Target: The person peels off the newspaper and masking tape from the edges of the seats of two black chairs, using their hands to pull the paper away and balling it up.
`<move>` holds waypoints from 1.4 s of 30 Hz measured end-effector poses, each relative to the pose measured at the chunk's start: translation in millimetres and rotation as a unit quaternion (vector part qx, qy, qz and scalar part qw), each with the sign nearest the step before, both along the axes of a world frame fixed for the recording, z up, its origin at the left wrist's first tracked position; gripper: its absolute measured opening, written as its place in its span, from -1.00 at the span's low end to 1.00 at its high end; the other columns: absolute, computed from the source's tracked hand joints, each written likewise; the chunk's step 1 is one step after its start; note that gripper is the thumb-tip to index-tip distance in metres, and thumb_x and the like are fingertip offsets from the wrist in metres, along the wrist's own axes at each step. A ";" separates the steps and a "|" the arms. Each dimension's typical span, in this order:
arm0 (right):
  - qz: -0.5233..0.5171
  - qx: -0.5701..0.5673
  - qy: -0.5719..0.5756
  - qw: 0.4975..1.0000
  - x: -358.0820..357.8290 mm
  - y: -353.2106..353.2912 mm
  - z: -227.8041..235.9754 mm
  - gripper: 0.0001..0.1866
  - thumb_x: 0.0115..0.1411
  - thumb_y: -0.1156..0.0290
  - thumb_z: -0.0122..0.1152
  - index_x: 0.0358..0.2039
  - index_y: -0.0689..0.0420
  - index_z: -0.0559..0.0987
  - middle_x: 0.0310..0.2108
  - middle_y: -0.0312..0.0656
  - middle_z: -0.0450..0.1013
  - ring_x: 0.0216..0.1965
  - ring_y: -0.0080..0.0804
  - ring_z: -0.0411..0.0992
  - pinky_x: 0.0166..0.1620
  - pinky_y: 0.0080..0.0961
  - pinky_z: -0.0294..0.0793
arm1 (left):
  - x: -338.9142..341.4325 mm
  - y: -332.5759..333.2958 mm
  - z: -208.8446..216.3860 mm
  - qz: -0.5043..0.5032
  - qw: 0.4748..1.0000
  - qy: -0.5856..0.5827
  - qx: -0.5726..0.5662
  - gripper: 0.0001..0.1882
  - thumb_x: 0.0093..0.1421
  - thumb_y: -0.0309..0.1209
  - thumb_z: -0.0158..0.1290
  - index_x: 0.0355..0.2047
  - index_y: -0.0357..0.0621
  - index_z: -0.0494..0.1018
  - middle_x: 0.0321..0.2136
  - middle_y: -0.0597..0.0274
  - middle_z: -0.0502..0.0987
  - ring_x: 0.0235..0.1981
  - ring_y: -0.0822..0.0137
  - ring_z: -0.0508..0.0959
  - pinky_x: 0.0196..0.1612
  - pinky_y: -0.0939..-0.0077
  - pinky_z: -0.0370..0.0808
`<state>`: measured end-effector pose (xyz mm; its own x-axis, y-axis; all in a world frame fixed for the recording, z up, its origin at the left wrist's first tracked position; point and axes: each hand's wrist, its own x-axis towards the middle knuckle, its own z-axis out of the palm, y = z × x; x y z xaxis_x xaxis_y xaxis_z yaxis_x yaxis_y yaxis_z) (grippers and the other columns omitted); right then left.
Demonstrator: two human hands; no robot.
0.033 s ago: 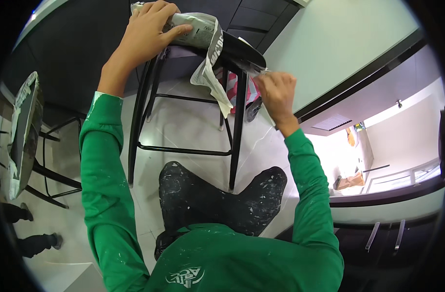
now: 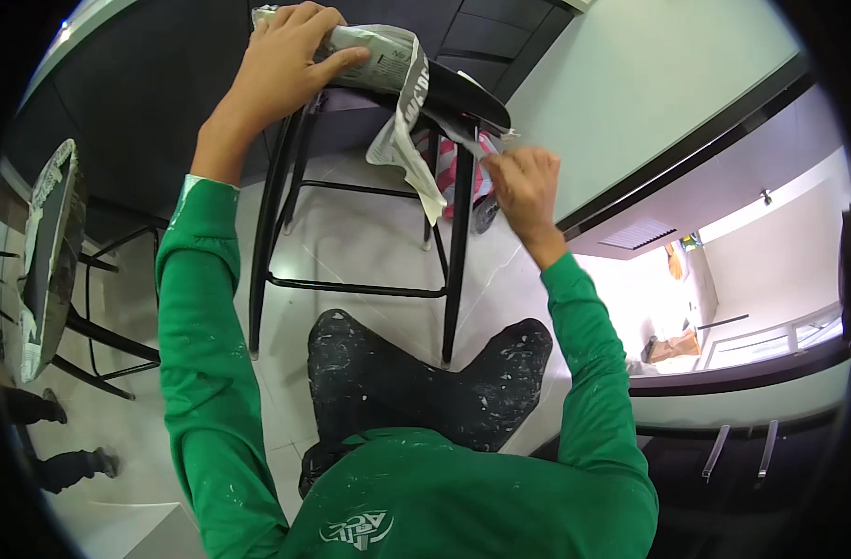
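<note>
A black stool point(image 2: 458, 242) stands in front of my knees, its dark seat point(image 2: 464, 88) partly covered with newspaper point(image 2: 386, 63). My left hand point(image 2: 290, 61) grips the newspaper at the left of the seat, thumb lying across the print and fingers over the top. One torn flap point(image 2: 416, 172) of the paper hangs down past the seat's near edge. At the right, the fingers of my right hand point(image 2: 526, 186) are closed on a thin greyish strip point(image 2: 464, 140) that runs up to the underside of the seat. Whether it is tape or plastic I cannot make out.
Another stool point(image 2: 53, 261), with paper round its seat edge, is at the left. Beyond it show a person's feet point(image 2: 99, 461). A red-and-white bag point(image 2: 462, 177) lies behind the near stool. Dark cabinets point(image 2: 155, 102) line the back; a pale wall panel point(image 2: 649, 112) is right.
My right hand has shifted slightly down and left from the seat's corner, and more of the greyish strip shows. My left hand stays on the newspaper.
</note>
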<state>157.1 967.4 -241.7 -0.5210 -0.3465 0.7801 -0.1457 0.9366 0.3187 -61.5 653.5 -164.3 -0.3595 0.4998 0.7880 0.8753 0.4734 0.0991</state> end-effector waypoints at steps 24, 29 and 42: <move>0.228 -0.607 -0.067 0.759 -44.6 -134.0 -66.5 -0.77 0.46 0.44 0.06 0.04 0.25 0.39 -0.26 -0.01 0.54 -0.26 -0.17 0.56 -0.21 -0.33 0.44 | 3.5 0.3 1.7 -0.029 0.999 -0.019 -0.008 -0.51 0.35 0.03 0.23 0.05 -0.08 0.58 0.05 0.18 0.59 0.16 0.00 0.48 0.26 0.15 0.40; 0.273 -0.703 0.045 0.655 -76.4 -153.0 -70.1 -0.86 0.51 0.45 0.00 -0.01 0.21 0.40 -0.31 -0.27 0.41 -0.32 -0.62 0.31 -0.26 -0.56 0.34 | 2.5 -5.3 1.8 -0.020 0.999 -0.035 -0.027 -0.48 0.37 0.03 0.21 0.11 -0.11 0.57 0.09 0.17 0.58 0.21 0.05 0.43 0.28 0.17 0.38; 0.479 -0.723 0.010 0.497 -44.0 -197.7 47.4 -0.85 0.52 0.39 0.13 -0.13 0.22 0.44 -0.33 -0.37 0.46 -0.35 -0.68 0.44 -0.19 -0.56 0.58 | -43.5 -43.5 -11.4 -0.150 0.919 -0.344 0.121 -0.05 0.51 0.37 -0.45 0.41 -0.25 0.35 0.28 0.21 0.44 0.28 0.28 0.42 0.40 0.31 0.24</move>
